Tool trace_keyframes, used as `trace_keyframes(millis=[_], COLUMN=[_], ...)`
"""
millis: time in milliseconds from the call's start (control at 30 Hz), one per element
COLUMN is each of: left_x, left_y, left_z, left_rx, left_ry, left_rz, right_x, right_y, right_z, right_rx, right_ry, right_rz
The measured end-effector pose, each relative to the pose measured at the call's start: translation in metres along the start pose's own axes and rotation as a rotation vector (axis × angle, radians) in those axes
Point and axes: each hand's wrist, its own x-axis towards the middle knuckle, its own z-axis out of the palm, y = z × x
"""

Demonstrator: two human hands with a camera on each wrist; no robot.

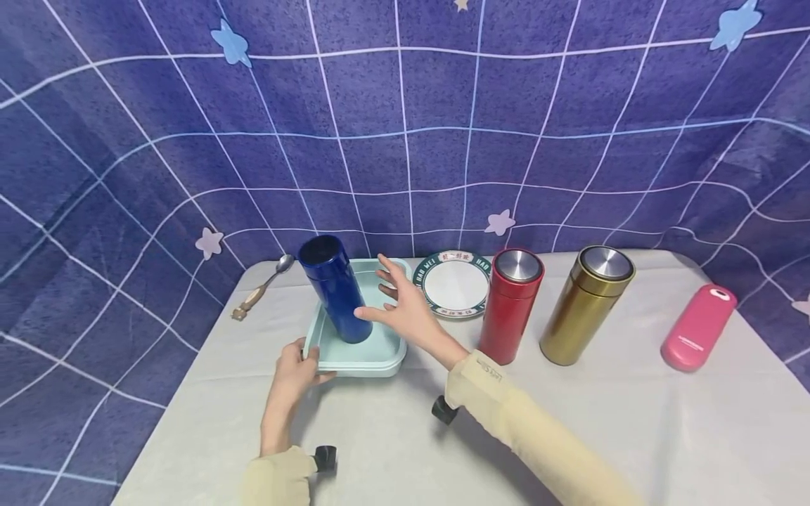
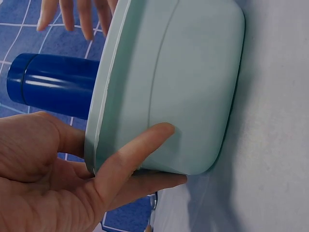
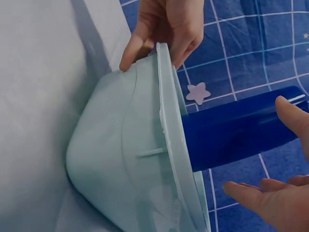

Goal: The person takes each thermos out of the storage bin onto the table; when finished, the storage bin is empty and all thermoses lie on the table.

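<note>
A pale mint-green plastic basin [image 1: 386,362] sits on the left part of the table. My left hand [image 1: 294,372] grips its near-left corner, thumb at the rim and fingers against the outer wall [image 2: 193,72]. Inside the basin stands a dark blue vacuum flask [image 1: 342,302], leaning a little to the left in the head view. My right hand [image 1: 408,309] is over the basin's right side, fingers spread and thumb pointing at the flask. In the right wrist view its thumb [image 3: 292,116] overlaps the flask's upper end; whether it touches I cannot tell.
Behind the right hand lies a white plate [image 1: 454,284] with a green patterned rim. Red [image 1: 511,309] and gold [image 1: 585,309] flasks stand to the right, then a pink case [image 1: 699,328]. A spoon [image 1: 262,288] lies left of the basin. A blue curtain [image 1: 436,161] hangs behind.
</note>
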Motion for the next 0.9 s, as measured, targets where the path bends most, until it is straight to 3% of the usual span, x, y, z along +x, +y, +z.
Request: trace_keyframes(millis=[167, 433, 900], left_x=[0.0, 0.001, 0.003], left_y=[-0.001, 0.001, -0.001], left_z=[0.001, 0.001, 0.002], left_rx=[-0.002, 0.019, 0.031], left_ry=[0.003, 0.008, 0.022], left_rz=[0.006, 0.001, -0.007], right_x=[0.014, 0.029, 0.053], right_y=[0.0, -0.001, 0.001], right_z=[0.008, 0.016, 0.039], right_rx=[-0.023, -0.05, -0.205], right_ry=[-0.028, -0.009, -0.036], right_rz=[0.012, 0.013, -0.056])
